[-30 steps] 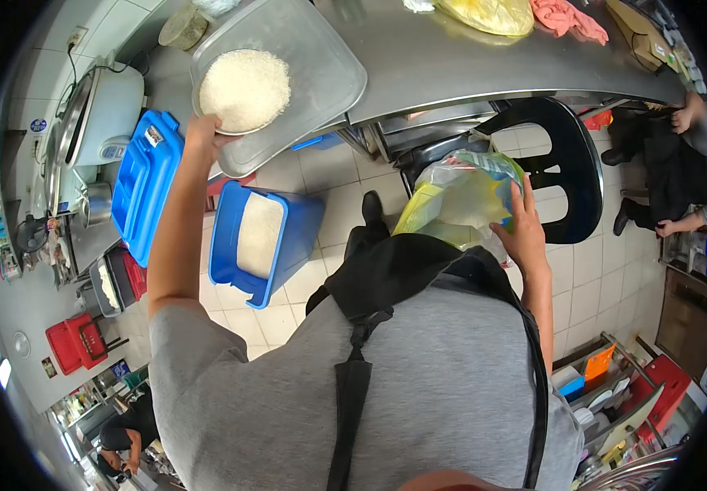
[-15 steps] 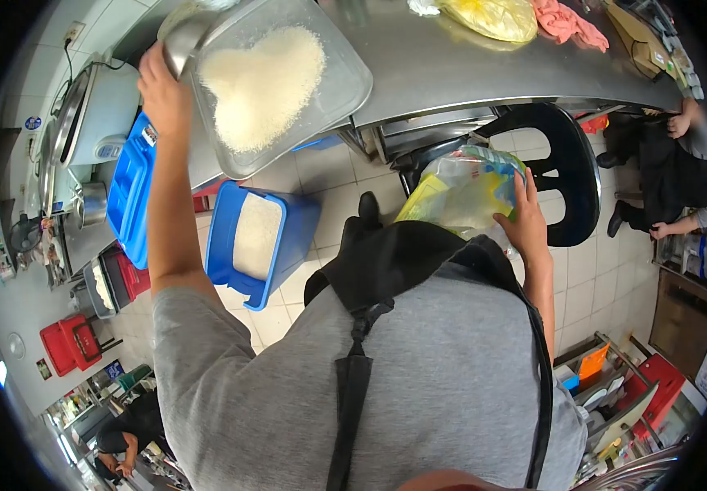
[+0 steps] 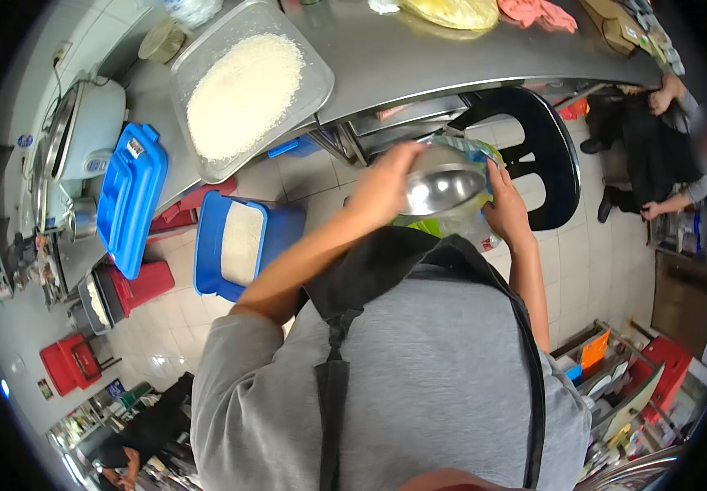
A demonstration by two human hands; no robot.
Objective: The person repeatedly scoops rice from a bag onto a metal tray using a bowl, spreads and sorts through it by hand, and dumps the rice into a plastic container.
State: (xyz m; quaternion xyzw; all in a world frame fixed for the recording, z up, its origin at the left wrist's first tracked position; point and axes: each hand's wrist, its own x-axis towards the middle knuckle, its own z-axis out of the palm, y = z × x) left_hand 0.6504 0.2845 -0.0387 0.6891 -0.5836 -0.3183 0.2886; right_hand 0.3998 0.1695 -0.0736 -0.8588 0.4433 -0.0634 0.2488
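Note:
My left hand [image 3: 380, 190] grips a shiny metal bowl [image 3: 443, 190] by its rim, tilted over the mouth of a plastic bag. The bag [image 3: 464, 224] is clear with yellow-green print, and the bowl partly covers it. At the bag's right side, my right hand [image 3: 507, 206] holds its edge. What is in the bag is hard to make out. On the steel counter sits a clear tray [image 3: 318, 82] with a spread of white, rice-like grains [image 3: 247, 94]. Below the tray's edge stands a blue bin [image 3: 285, 231] with pale grain [image 3: 241, 241] inside.
A black chair [image 3: 562, 164] stands just beyond the bag. Left of the tray are a blue lid [image 3: 132, 196] and a large cooker [image 3: 96, 127]. A yellow bag [image 3: 452, 11] and pink cloth [image 3: 538, 11] lie on the counter [image 3: 394, 57]. Co-workers appear at right and lower left.
My left hand has swung right with the metal bowl, from the tray to the bag. The grains in the tray now lie in a rounder spread. My right hand stays at the bag.

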